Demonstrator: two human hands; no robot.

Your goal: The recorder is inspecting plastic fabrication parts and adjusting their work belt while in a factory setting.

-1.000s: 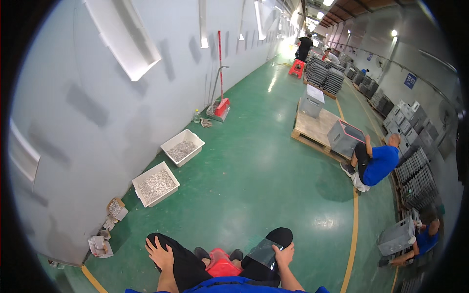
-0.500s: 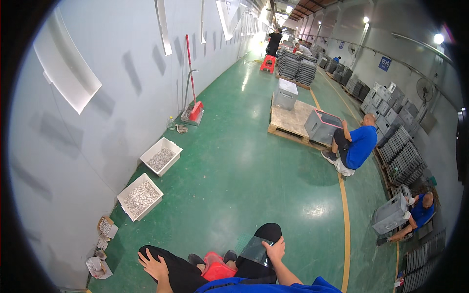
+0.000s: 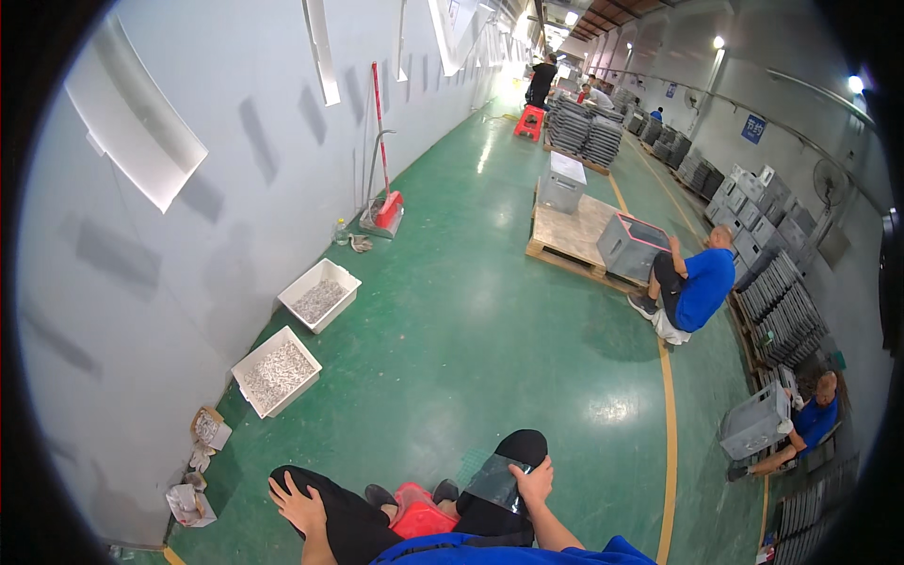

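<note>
Left hand point(image 3: 301, 508) lies empty, fingers spread, on a black-trousered knee point(image 3: 331, 482); right hand point(image 3: 535, 481), fingers bent, holds a clear rectangular sheet point(image 3: 492, 483).

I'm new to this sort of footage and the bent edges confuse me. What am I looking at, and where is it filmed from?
There is no machine here: a seated person wears a fisheye camera on their head, looking down and ahead, so straight lines curve near the rim. Every picture comes from that one camera. The bare left hand rests spread on the left knee. The right hand holds a flat, see-through sheet against the right thigh; what it is for is unclear. On the green floor, two white tubs of small pieces stand by the wall. To the right, a co-worker sits beside a wooden pallet with grey crates.
</note>
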